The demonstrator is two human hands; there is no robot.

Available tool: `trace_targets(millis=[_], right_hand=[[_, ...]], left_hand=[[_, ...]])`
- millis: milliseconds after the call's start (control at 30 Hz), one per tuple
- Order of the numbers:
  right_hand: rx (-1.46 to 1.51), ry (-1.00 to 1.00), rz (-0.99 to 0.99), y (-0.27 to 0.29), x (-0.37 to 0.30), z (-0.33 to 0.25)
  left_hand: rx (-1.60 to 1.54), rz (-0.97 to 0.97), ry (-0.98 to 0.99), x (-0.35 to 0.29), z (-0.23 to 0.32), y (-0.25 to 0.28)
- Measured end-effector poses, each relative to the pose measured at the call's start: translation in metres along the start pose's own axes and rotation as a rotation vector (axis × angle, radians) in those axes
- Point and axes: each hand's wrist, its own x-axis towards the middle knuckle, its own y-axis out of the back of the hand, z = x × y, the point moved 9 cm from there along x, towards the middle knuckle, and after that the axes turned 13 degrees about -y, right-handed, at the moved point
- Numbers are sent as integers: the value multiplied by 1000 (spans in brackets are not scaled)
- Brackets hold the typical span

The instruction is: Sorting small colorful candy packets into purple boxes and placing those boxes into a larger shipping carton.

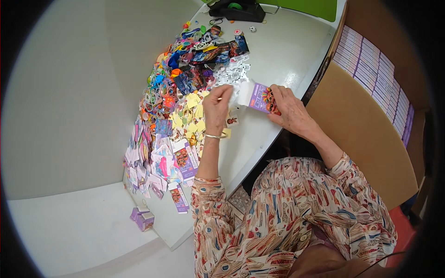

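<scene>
My right hand (293, 113) grips a small purple carton (258, 96) with a colourful printed picture. The carton lies tilted on its side, its white flap end facing left. Close to that end is my left hand (217, 107), a bracelet on its wrist, thumb and fingers pinched together. Whatever it may hold is too blurred to make out. Beneath and beyond the left hand lie small white printed slips (230, 72). Pale yellow cards (189, 121) are heaped beside its wrist. Under the carton, a small picture card (232, 121) rests near the table's edge.
A long pile of small colourful toys and bands (162, 88) runs along the wall side of the white table (273, 51). Flat purple cartons (185, 162) lie nearer. A black tape dispenser (238, 11) stands at the back. On the right, a cardboard box (366, 134) holds rows of packed cartons (375, 74).
</scene>
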Motion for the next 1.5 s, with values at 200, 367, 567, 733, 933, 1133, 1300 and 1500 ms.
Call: trace_targets(millis=[200,367,567,733,933,1133,1300,1500], right_hand=[[-8,-137,-8,16,3,18],[6,-114,4,15,2,17],[4,-133,-8,13,2,20],[3,-142,-11,12,0,23],[6,-120,-18,10,1,19],[9,-131,-8,12,1,26],[23,-115,52,16,2,29],[12,-140,15,17,-2,29]], left_hand=[[469,-178,-140,-21,-21,2],[816,-63,-232,-38,-20,-16],[702,-55,-192,-30,-36,-9],[520,69,-105,-21,-41,5],[777,11,-289,-16,-37,-1],[627,47,-194,-9,-38,12],[703,-6,-259,-8,-26,5],[617,36,-217,-2,-26,17]])
